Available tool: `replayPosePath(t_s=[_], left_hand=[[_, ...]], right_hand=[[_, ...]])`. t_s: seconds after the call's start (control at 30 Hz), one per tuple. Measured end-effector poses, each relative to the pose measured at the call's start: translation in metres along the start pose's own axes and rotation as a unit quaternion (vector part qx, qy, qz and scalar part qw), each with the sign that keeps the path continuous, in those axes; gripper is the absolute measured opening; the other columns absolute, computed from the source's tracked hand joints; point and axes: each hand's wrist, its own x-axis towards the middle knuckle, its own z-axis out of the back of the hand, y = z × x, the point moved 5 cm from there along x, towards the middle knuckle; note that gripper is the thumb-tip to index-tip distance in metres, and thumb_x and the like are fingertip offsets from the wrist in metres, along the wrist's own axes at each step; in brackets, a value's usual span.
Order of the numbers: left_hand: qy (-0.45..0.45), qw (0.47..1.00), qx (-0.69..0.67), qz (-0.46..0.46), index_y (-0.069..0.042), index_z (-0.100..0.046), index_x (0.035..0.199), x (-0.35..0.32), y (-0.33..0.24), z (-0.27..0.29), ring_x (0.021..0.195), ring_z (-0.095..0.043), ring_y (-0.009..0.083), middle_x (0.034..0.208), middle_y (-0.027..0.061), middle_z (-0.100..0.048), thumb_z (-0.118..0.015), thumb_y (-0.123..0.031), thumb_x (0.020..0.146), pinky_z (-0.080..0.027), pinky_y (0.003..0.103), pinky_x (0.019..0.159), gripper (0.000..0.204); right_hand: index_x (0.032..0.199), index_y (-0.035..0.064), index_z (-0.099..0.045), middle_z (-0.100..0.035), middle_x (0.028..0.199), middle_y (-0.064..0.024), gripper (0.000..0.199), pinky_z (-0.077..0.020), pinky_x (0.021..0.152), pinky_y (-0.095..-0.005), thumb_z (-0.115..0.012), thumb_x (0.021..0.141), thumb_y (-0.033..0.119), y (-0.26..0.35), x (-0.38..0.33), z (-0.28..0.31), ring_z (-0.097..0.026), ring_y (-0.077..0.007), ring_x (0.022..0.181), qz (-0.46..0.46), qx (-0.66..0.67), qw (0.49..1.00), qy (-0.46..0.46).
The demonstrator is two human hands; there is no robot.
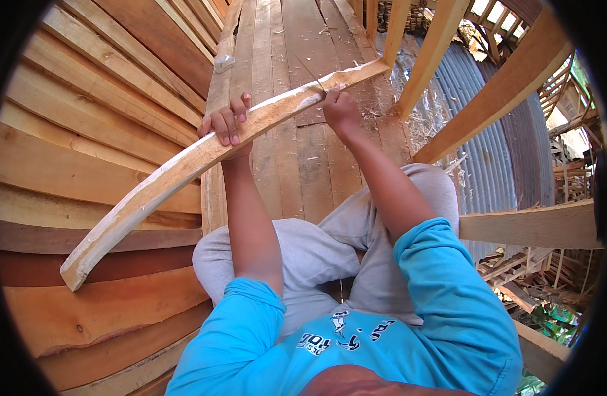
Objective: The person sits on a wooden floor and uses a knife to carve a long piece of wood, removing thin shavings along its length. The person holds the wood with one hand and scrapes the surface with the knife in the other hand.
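A long, slightly curved piece of wood, bark-edged with white patches, slants from the lower left to the upper right in front of me. The fingers of my left hand are wrapped over it near the middle. Farther along, my right hand is closed in a fist against its near edge. From that fist a thin, dark, pointed tool sticks out across the wood and past its far side. My fingers hide the tool's handle, so its exact kind is unclear.
Beneath the wood runs a plank floor scattered with shavings. Stacked boards line the left side. A small clear plastic item lies near them. Wooden posts and corrugated metal sheeting are on the right. My crossed legs are close below.
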Motion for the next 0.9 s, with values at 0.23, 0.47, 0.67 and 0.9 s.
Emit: replayPosePath(t_s=[0.23, 0.47, 0.67, 0.9], left_hand=[[-0.018, 1.000, -0.002, -0.008, -0.022, -0.055, 0.056, -0.001, 0.003, 0.002, 0.087, -0.044, 0.0144, 0.054, -0.0050, -0.054, -0.031, -0.030, 0.099, -0.026, 0.038, 0.107, 0.050], [-0.038, 0.999, -0.004, -0.002, -0.022, -0.056, 0.056, -0.006, 0.001, 0.001, 0.087, -0.042, 0.0140, 0.054, -0.0050, -0.053, -0.027, -0.039, 0.104, -0.025, 0.038, 0.107, 0.058], [-0.041, 0.999, -0.019, -0.002, -0.022, -0.057, 0.056, -0.005, 0.005, -0.001, 0.086, -0.043, 0.0135, 0.054, -0.0048, -0.054, -0.027, -0.039, 0.104, -0.025, 0.037, 0.108, 0.059], [-0.043, 0.999, -0.019, -0.004, -0.022, -0.058, 0.055, -0.008, 0.003, 0.001, 0.086, -0.044, 0.0133, 0.053, -0.0045, -0.055, -0.029, -0.039, 0.103, -0.024, 0.037, 0.109, 0.059]], right_hand=[[0.081, -0.0075, -0.071, -0.067, 0.084, -0.0331, 0.062, -0.0509, 0.085, -0.0572, -0.031, 0.100, 0.036, -0.001, 0.000, 0.004, -0.066, -0.0513, 0.087, 0.008, -0.020, 1.000, 0.007], [0.073, -0.0017, -0.072, -0.068, 0.076, -0.0277, 0.059, -0.0562, 0.073, -0.0531, -0.033, 0.100, 0.034, 0.011, -0.017, 0.016, -0.069, -0.0463, 0.074, 0.058, -0.147, 0.987, -0.007], [0.068, -0.0006, -0.070, -0.067, 0.070, -0.0268, 0.061, -0.0557, 0.068, -0.0557, -0.033, 0.101, 0.034, -0.002, -0.015, 0.005, -0.069, -0.0458, 0.071, 0.117, -0.124, 0.984, -0.041], [0.074, -0.0047, -0.071, -0.067, 0.076, -0.0302, 0.064, -0.0552, 0.074, -0.0564, -0.030, 0.102, 0.036, -0.020, 0.011, 0.017, -0.069, -0.0468, 0.079, -0.019, -0.152, 0.987, -0.054]])
